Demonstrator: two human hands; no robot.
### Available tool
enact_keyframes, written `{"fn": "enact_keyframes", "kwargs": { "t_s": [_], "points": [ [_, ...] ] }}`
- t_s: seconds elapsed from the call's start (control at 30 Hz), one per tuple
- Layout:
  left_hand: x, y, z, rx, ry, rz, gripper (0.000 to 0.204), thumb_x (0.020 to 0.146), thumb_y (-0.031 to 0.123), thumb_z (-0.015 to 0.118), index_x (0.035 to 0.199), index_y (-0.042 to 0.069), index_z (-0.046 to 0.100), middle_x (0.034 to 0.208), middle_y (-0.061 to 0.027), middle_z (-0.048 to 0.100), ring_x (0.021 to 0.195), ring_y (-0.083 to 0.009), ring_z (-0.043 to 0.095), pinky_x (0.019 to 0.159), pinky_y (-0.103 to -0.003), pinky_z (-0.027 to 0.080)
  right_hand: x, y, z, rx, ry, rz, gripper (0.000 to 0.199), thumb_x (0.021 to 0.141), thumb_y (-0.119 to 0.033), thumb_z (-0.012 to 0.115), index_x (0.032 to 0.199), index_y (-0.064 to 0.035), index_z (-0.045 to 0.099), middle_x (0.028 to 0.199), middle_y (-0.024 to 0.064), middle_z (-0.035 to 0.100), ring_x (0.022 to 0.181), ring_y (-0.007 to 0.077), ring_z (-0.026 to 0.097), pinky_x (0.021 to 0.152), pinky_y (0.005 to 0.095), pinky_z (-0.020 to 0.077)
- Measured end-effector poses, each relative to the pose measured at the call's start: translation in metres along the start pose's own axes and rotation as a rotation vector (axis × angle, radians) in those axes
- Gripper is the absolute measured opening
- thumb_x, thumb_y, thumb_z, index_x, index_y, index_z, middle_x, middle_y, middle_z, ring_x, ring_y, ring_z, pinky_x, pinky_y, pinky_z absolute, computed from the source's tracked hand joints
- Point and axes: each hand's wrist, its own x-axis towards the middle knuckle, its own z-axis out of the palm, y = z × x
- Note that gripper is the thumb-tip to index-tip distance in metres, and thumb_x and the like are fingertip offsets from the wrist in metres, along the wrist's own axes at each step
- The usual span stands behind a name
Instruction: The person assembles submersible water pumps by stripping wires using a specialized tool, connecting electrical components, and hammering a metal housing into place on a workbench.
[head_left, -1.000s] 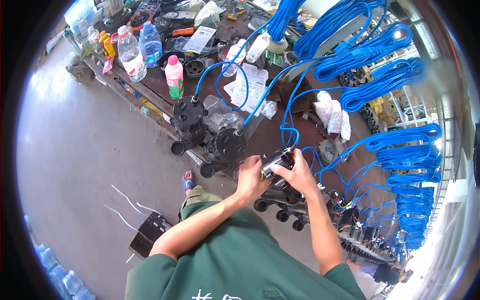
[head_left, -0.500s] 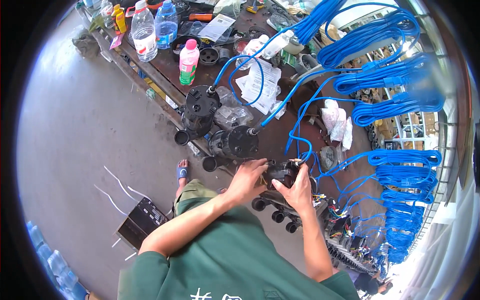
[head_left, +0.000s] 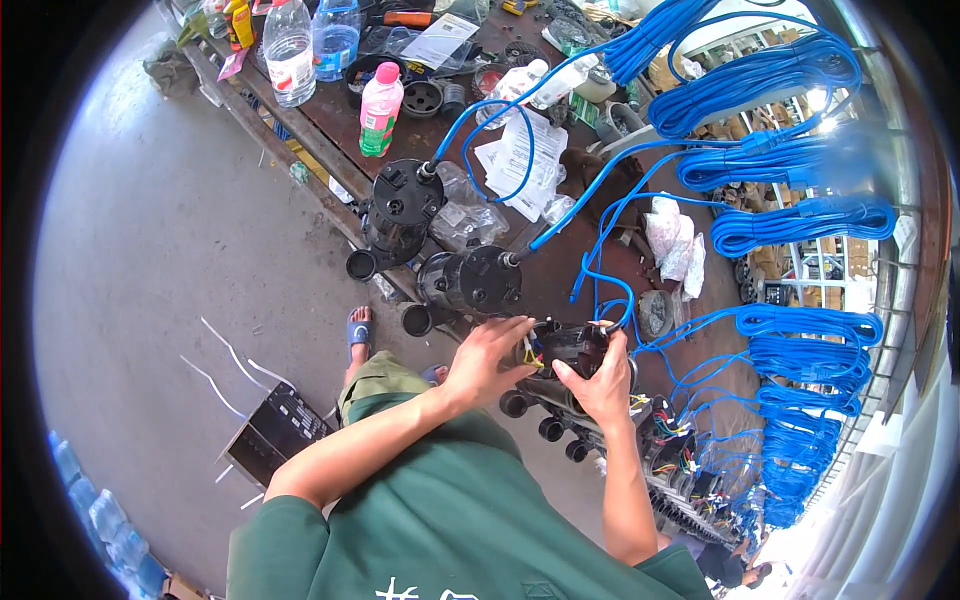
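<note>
In front of me, at the table's edge, a black cylindrical pump unit (head_left: 578, 346) has a blue cable rising from its far right side. My left hand (head_left: 487, 362) grips its left side with bent fingers. Thin yellow-green wires (head_left: 532, 352) show between that thumb and fingertips. My right hand (head_left: 602, 382) is closed around the right side, thumb on top and fingers at the far rim. The palms hide part of the unit. Just beyond my left hand stands a capped black pump unit (head_left: 485, 280), with a similar capped unit (head_left: 403, 200) farther left.
Blue cable coils (head_left: 805, 335) hang along the right. More black units with loose coloured wires (head_left: 672, 420) line the table to the lower right. Bottles (head_left: 381, 110), papers (head_left: 528, 165) and plastic bags (head_left: 672, 240) lie farther back. A black box (head_left: 280, 430) stands on the floor at left.
The yellow-green wires by my left fingertips show more now, and the unit's dark top sits slightly differently under my right thumb. Both hands keep nearly the same place; the view has shifted slightly.
</note>
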Motion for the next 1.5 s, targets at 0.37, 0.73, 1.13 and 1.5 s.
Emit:
{"fn": "enact_keyframes", "kwargs": {
  "t_s": [0.37,0.73,1.13,1.5],
  "points": [
    [-0.002,0.028,0.016,0.003,0.19,-0.193,0.025,0.082,0.016,0.085,0.104,0.009,0.077,0.119,-0.0137,0.059,0.11,-0.033,0.053,0.097,-0.044,0.044,0.011,0.004,-0.01,0.205,0.002,0.062,0.077,0.078,-0.03,0.09,0.133,0.0001,0.046,0.114,0.0171,0.07,0.104,0.0266,0.071,0.092,0.0393,0.0568],
    [0.008,0.047,0.036,-0.14,0.382,-0.176,0.018,0.078,0.008,0.087,0.094,0.009,0.079,0.105,-0.0053,0.064,0.103,-0.0267,0.053,0.087,-0.041,0.045,0.041,0.016,-0.029,0.515,-0.174,0.308,0.056,0.086,-0.028,0.084,0.121,0.0049,0.056,0.109,0.0104,0.069,0.097,0.014,0.065,0.087,0.0304,0.0542],
    [0.016,0.061,0.035,-0.537,0.276,-0.399,0.014,0.095,0.008,0.077,0.105,-0.002,0.074,0.081,-0.0018,0.073,0.069,-0.0033,0.06,0.06,-0.022,0.048,0.066,0.028,-0.031,0.359,-0.293,0.363,0.052,0.093,-0.048,0.072,0.1,0.0032,0.067,0.089,0.0043,0.067,0.084,0.0094,0.058,0.074,0.0273,0.0473],
    [0.02,0.051,0.038,-0.568,0.269,-0.461,0.018,0.096,0.01,0.077,0.107,-0.003,0.074,0.082,-0.001,0.074,0.073,-0.0028,0.064,0.065,-0.02,0.051,0.085,0.028,-0.031,0.601,-0.377,0.395,0.048,0.102,-0.047,0.064,0.085,-0.0028,0.07,0.082,-0.0064,0.062,0.077,0.0026,0.051,0.07,0.0233,0.0424]
  ]
}}
